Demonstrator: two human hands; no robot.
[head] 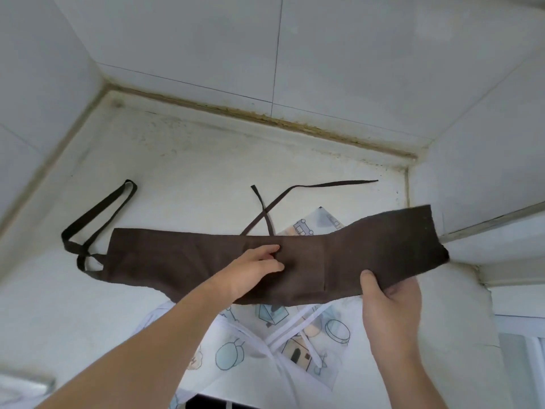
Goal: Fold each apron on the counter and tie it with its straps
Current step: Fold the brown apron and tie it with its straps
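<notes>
Head view: apron (182,261) long axis left-right, left hand (253,268) flat at middle, right hand (389,293) pinching raised right end.

I am working in a home kitchen corner: my pale, speckled stone desk (206,160) runs into large glossy white wall tiles (339,54), with a stained, yellowed sealant seam (265,115) along the join. A white metal window frame (501,222) sits at my right.
</notes>
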